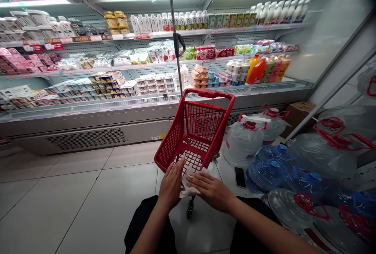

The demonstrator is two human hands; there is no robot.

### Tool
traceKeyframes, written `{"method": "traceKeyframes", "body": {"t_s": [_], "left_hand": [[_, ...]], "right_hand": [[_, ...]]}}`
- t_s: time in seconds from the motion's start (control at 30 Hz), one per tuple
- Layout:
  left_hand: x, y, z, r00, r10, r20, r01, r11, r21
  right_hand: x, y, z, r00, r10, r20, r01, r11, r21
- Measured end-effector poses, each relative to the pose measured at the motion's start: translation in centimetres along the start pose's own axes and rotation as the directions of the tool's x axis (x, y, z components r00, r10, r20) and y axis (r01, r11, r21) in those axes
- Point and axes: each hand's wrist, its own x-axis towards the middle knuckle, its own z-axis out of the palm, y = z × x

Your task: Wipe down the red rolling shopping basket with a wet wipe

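A small red shopping cart (195,132) stands empty on the tiled floor in front of me, its near end tipped toward me. My left hand (171,185) lies against the cart's near lower edge with fingers stretched out. My right hand (212,190) lies flat, fingers extended, pressing a white cloth or paper wipe (187,185) that sits between both hands at the cart's bottom edge. My knees in dark trousers show below.
A refrigerated display (147,70) with shelves of dairy, drinks and packaged food runs across the back. Large water jugs (276,164) with red and blue caps crowd the right. A dark phone (240,177) lies on the floor beside them. A cardboard box (299,115) sits behind.
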Motion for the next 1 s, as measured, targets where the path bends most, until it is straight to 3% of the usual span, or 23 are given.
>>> {"method": "traceKeyframes", "body": {"t_s": [0.07, 0.17, 0.27, 0.37, 0.5, 0.7, 0.8, 0.9, 1.0], "left_hand": [[0.3, -1.0, -0.6, 0.999, 0.035, 0.031, -0.035, 0.999, 0.006], [0.6, -3.6, -1.6, 0.998, 0.037, 0.046, -0.04, 0.997, 0.06], [0.5, -6.3, -2.0, 0.999, -0.034, 0.029, 0.031, 0.995, 0.097], [0.6, -7.5, -1.6, 0.994, -0.093, 0.051, 0.087, 0.99, 0.107], [1.0, -7.2, -1.0, 0.989, -0.14, 0.055, 0.132, 0.982, 0.132], [1.7, -5.1, -0.1, 0.986, -0.167, -0.018, 0.168, 0.975, 0.142], [2.3, -3.0, 0.6, 0.981, -0.185, -0.062, 0.193, 0.968, 0.159], [2.7, -1.1, 1.0, 0.98, -0.188, -0.067, 0.197, 0.965, 0.171], [2.9, -1.0, 0.7, 0.997, -0.076, -0.029, 0.079, 0.985, 0.154]], "right_hand": [[-0.3, 1.9, -0.7, 1.0, 0.003, -0.006, -0.003, 1.0, -0.023], [-0.3, 8.1, -2.5, 0.99, 0.123, -0.066, -0.129, 0.987, -0.093], [0.2, 13.9, -4.0, 0.97, 0.23, -0.078, -0.24, 0.957, -0.161], [1.3, 16.4, -4.2, 0.94, 0.32, -0.115, -0.337, 0.922, -0.193], [2.3, 14.2, -2.5, 0.889, 0.413, -0.2, -0.446, 0.88, -0.162], [1.1, 5.4, -0.2, 0.932, 0.332, -0.147, -0.345, 0.936, -0.074], [0.1, 2.7, -0.3, 0.946, 0.297, -0.128, -0.307, 0.949, -0.068], [-1.3, 3.1, -1.2, 0.951, 0.284, -0.127, -0.298, 0.948, -0.11], [-2.7, 5.6, -2.6, 0.935, 0.315, -0.162, -0.341, 0.926, -0.163]]}}
